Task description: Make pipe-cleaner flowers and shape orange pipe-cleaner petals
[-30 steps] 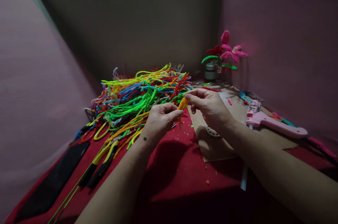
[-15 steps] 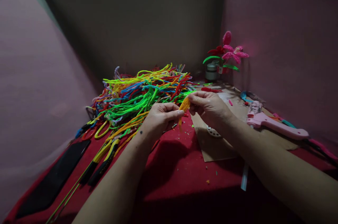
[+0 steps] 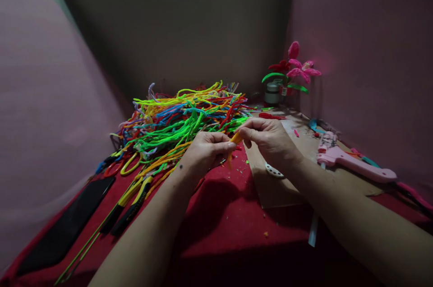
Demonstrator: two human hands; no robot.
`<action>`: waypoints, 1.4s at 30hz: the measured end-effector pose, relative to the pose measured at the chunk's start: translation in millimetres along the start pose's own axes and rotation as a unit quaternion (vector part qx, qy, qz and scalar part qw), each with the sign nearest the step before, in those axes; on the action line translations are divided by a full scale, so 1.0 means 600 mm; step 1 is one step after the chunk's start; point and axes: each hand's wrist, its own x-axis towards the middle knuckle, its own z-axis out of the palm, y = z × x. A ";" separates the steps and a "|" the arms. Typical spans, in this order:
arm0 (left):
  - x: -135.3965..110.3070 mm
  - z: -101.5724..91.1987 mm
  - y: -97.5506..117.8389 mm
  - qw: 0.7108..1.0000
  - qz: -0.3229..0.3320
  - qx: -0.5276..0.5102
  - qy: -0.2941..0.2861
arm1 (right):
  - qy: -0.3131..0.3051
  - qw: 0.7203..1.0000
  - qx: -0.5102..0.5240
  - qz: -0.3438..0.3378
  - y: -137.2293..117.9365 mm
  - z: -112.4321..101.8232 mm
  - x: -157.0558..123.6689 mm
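Between my two hands is a short orange pipe-cleaner piece [image 3: 236, 137], with a thin end hanging below the fingertips. My left hand [image 3: 210, 148] pinches its lower end between thumb and forefinger. On the upper end, my right hand [image 3: 265, 136] has its fingers closed, covering much of the piece. Both hands are held above the red cloth, in front of a large heap of coloured pipe cleaners [image 3: 182, 120]. Its exact shape is hard to make out under the fingers.
At left lie black-and-yellow pliers [image 3: 133, 208], yellow-handled scissors [image 3: 130, 164] and a black phone [image 3: 67, 226]. Cardboard [image 3: 280, 194] at right bears a pink glue gun [image 3: 355, 165]. Pink pipe-cleaner flowers [image 3: 301, 68] stand behind, near a small jar [image 3: 272, 92]. Scraps dot the red cloth [image 3: 237, 219].
My right hand has shifted slightly and closed further over the orange piece, so less of it shows. My left hand keeps its pinch in nearly the same place.
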 end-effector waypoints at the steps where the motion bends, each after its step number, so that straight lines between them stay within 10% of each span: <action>1: 0.000 0.001 -0.001 1.000 0.005 0.001 0.007 | -0.005 1.000 0.015 0.009 0.002 0.000 0.001; 22: 0.001 0.014 -0.004 0.984 0.100 0.101 0.104 | 0.001 0.987 0.093 0.132 0.014 0.002 0.000; 33: 0.006 0.013 -0.029 0.867 0.264 0.387 0.172 | -0.023 0.992 0.003 0.124 0.007 0.009 -0.005; 42: 0.001 0.005 0.000 0.981 0.124 0.095 0.119 | -0.066 0.990 -0.024 0.125 0.001 0.011 -0.006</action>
